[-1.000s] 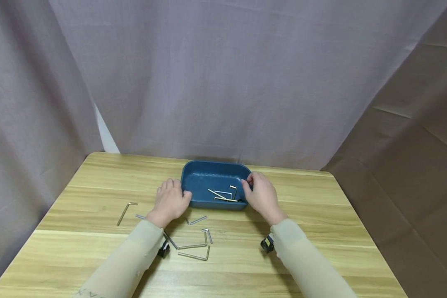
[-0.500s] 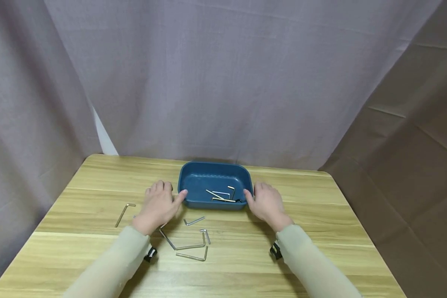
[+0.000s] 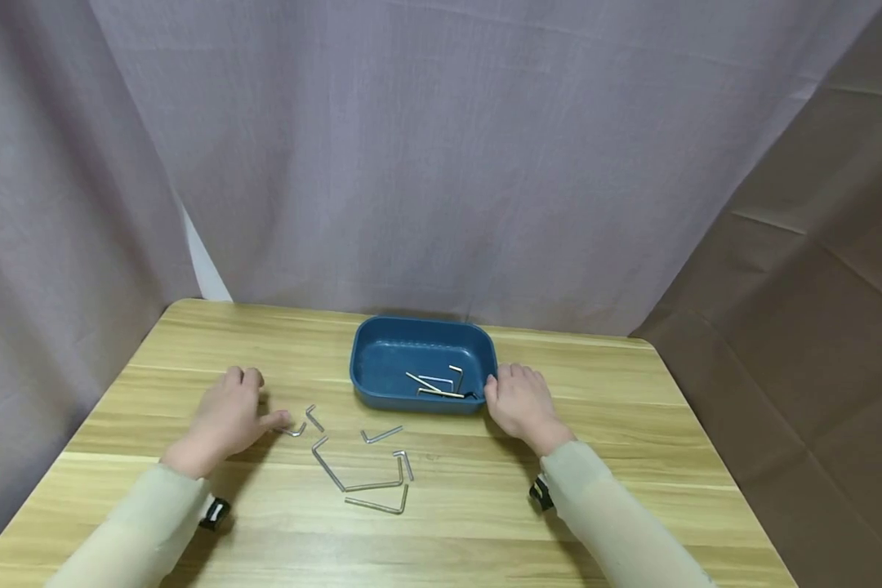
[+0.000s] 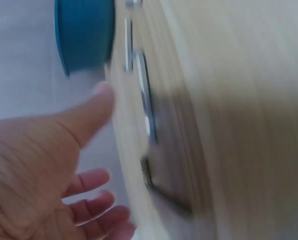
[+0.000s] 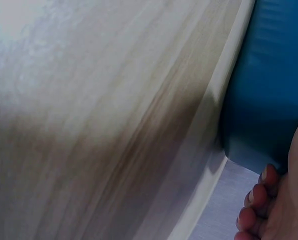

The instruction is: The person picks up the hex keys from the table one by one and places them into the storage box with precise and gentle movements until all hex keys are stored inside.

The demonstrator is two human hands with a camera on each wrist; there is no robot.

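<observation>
1. The left hand (image 3: 226, 418) lies palm down on the wooden table (image 3: 632, 457), well to the left of the blue tray (image 3: 382, 392). Its fingers are loosely spread and hold nothing; the thumb points right, toward a small hex key (image 3: 294, 429) that lies just off its tip.
2. The left wrist view shows that hand (image 4: 44, 170) from below with relaxed fingers and the thumb stretched out above the tabletop; the picture is blurred, and the metal pieces beside it cannot be told apart.
3. The right hand (image 3: 519, 402) rests on the table at the tray's right end. Its thumb and fingertips lie against the tray's outer wall; the fingers look nearly straight and are not curled round the rim.
4. In the right wrist view the fingertips (image 5: 254, 207) sit just beside the blue tray (image 5: 269, 90), at its lower edge; whether they press on it cannot be told.
5. Inside the tray, toward its right half, lie several hex keys (image 3: 437, 384), crossing one another.
6. More loose hex keys (image 3: 371, 478) lie on the table in front of the tray, between the two forearms: a short one (image 3: 314, 417) near the left thumb, one (image 3: 384, 434) just before the tray's front wall, and longer ones nearer the person.
7. Both arms wear pale sleeves (image 3: 603, 523), each with a dark strap at the wrist.
8. A grey-purple curtain (image 3: 441, 163) hangs behind the table.
</observation>
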